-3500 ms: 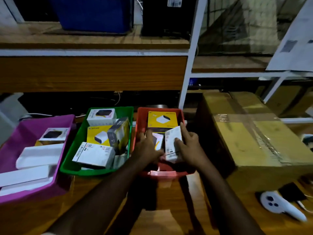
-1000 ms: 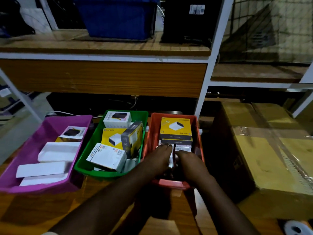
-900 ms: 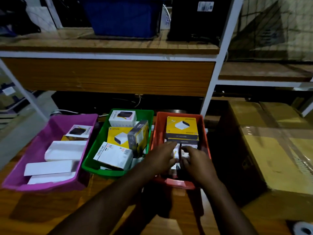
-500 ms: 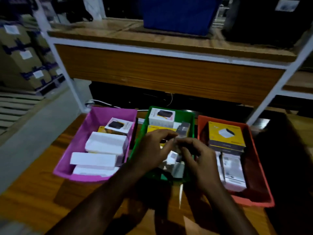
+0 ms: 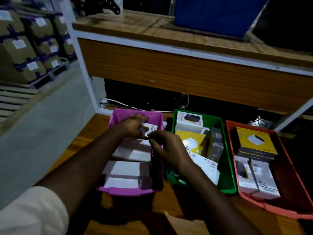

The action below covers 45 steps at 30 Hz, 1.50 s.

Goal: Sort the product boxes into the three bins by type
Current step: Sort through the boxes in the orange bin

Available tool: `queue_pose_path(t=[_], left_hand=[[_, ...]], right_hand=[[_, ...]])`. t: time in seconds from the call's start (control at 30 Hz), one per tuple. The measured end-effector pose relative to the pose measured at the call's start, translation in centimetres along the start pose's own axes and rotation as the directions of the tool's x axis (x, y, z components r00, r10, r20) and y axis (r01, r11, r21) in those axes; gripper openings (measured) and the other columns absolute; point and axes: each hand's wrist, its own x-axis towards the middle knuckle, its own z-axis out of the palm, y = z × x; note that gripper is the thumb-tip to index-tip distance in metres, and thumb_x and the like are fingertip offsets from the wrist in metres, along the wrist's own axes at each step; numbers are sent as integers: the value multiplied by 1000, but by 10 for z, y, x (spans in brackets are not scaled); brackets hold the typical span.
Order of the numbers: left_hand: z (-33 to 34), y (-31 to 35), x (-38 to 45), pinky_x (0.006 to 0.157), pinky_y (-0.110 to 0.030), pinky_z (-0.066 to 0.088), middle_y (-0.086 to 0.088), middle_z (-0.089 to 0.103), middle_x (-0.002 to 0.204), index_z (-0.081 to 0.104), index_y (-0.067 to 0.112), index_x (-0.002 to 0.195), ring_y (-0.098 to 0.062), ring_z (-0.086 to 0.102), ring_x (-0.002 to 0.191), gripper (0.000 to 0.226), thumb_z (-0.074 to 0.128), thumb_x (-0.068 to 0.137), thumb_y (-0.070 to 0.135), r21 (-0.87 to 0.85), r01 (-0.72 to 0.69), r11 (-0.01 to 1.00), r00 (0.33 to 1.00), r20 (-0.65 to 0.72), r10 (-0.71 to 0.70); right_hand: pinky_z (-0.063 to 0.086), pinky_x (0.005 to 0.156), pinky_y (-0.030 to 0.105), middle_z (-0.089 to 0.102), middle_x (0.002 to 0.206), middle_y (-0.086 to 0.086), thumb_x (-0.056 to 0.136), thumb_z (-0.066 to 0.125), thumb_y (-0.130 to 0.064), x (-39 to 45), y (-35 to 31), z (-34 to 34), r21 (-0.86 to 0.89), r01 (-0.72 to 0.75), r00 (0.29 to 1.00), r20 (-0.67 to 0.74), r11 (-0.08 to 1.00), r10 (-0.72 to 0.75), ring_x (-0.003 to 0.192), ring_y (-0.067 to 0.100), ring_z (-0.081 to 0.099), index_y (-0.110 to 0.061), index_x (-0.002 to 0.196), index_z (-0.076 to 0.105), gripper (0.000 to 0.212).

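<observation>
Both hands, the left hand [image 5: 133, 125] and right hand [image 5: 166, 146], meet fingertips together over the purple bin [image 5: 128, 189] at lower centre, grip contents indiscernible; any small box [image 5: 149, 130] misfiled here risks mixing types.

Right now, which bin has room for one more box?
The orange plastic bin has a bare strip along its right wall, beside the yellow box. The green plastic bin is crowded, and the pink plastic bin is packed with white boxes under both hands.
</observation>
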Motion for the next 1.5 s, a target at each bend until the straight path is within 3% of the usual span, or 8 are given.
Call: queue_pose_path(t=[0.3,0.53,0.63,0.87,1.0,1.17,1.33,1.5], left_hand=[[15,-17,27,117,-34,30,-11,39,156,38,20,152,-30,36,142,79,77,84,34,182,-84,980,992,111,64],[-9,-11,-19,100,-28,42,-9,44,127,51,13,139,-30,53,120,92,72,64,61,-122,-200,972,922,-359,145],[-16,33,-55,91,-32,52,-2,52,123,51,22,131,-18,59,111,84,78,64,64,-367,-288,884,815,-578,25],[21,183,-76,84,-38,60,5,69,112,43,23,116,-7,71,98,61,81,75,49,-801,-324,504,874,-458,-166],[60,249,-69,78,-20,53,10,65,104,47,20,113,5,66,91,27,63,97,33,-833,-329,446,912,-402,-78],[88,323,-55,82,-35,59,-5,69,101,63,20,101,-20,70,92,28,41,107,37,-943,-90,321,995,-72,66],[128,351,-41,115,-37,38,6,54,145,52,26,141,-11,50,134,52,66,92,37,-334,-387,860,922,-123,367],[153,350,-29,124,-51,1,-3,25,162,25,17,155,-24,11,154,83,60,88,51,209,-291,934,953,-21,302]], right_hand=[[54,75,32,74,95,-9,98,63,-27,-10,-2,6,27,-44,998,41,999,43,84,7,68,-23,114,73,20],[47,76,12,69,97,-25,98,65,-12,-23,-8,-8,124,3,995,-101,992,10,90,-12,63,-20,112,76,19],[55,88,29,70,114,-18,100,64,-12,-34,-9,-19,236,8,961,-270,972,58,109,1,65,-21,120,72,23],[48,110,53,51,152,-7,99,60,-44,-77,13,-70,497,-38,867,-415,867,275,141,17,51,-32,151,44,55],[47,112,45,47,154,-17,84,76,-48,-118,43,-117,366,-170,813,-473,915,340,142,4,47,-35,154,37,81],[45,113,43,43,159,-11,70,84,-60,-178,115,-175,191,-436,755,-455,880,473,145,9,44,-34,159,25,110],[56,87,37,65,125,-9,72,80,-55,-205,160,-207,92,-631,671,-431,770,603,114,20,67,-35,142,40,84],[51,82,38,68,123,2,67,68,-70,-194,189,-192,-175,-694,715,-284,698,639,117,30,62,-25,140,43,89]])
